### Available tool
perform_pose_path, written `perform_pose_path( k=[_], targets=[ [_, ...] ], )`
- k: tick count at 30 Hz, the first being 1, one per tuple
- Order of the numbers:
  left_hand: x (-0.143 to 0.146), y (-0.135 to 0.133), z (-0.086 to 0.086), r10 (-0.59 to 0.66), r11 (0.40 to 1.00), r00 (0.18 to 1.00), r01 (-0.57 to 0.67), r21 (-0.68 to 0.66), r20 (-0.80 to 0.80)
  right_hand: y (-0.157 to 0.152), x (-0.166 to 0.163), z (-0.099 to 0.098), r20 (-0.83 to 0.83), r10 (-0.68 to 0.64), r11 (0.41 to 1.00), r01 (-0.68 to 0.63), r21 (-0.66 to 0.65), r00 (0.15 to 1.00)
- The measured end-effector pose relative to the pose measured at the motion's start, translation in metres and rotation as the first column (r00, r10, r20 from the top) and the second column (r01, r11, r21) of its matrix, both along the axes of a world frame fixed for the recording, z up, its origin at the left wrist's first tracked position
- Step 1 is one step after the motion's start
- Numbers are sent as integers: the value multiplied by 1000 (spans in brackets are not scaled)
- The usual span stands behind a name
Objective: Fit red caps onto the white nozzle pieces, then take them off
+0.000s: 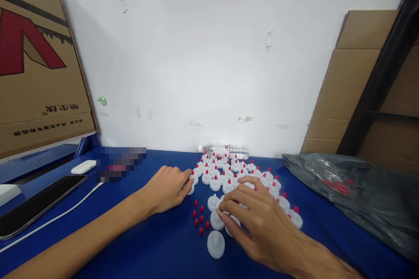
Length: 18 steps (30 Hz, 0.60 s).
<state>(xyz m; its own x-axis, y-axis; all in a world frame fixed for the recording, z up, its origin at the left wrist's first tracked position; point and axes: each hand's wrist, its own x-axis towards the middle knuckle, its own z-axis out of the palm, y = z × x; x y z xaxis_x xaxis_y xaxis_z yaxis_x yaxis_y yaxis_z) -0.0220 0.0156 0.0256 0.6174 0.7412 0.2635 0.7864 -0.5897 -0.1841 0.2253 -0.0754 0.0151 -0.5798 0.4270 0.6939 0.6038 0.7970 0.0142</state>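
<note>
My left hand (170, 188) is closed, its fingertips pinching a white plastic nozzle cap (191, 190) at the left edge of a group of similar caps. Several of these white caps with red tips (215, 184) stand upright across the table. My right hand (257, 216) reaches over white caps without red tips, thumb and forefinger tips close together at one white cap (220, 202), partly hidden by the fingers. Nearer me lies another bare white cap (216, 244). Several small loose red tips (202, 218) lie between the hands.
A clear plastic bottle (225, 151) lies along the wall behind the caps. To the right spreads a grey plastic bag (347, 196) with red pieces in it. On the left are a phone (36, 202), a white cable (70, 209) and a white case (84, 167) on the blue table (140, 244).
</note>
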Motion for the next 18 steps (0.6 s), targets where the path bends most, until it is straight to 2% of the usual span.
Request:
perform_pose_path(
  k=[3, 5, 8, 11, 14, 18],
  targets=[
    [1, -8, 5, -47, 999, 995, 47, 11, 88, 1, 2, 1, -20, -35, 999, 35, 2, 999],
    [3, -18, 6, -171, 985, 953, 167, 39, 250, 0, 3, 3, -19, -47, 999, 46, -19, 999],
    [9, -39, 3, -414, 909, 779, 383, 166, 470, -4, 2, 5, -25, -62, 996, 60, -58, 998],
    [18, -58, -4, -553, 829, 670, 504, 243, 496, -9, 0, 5, -50, -52, 998, 50, -39, 997],
    [26, -68, -9, -590, 801, 637, 538, 262, 495, -12, -4, 5, -41, 0, 1000, 0, -3, 999],
    [30, -70, -10, -546, 824, 658, 532, 194, 519, -13, -8, 4, -13, 74, 996, -73, 44, 997]
  ],
)
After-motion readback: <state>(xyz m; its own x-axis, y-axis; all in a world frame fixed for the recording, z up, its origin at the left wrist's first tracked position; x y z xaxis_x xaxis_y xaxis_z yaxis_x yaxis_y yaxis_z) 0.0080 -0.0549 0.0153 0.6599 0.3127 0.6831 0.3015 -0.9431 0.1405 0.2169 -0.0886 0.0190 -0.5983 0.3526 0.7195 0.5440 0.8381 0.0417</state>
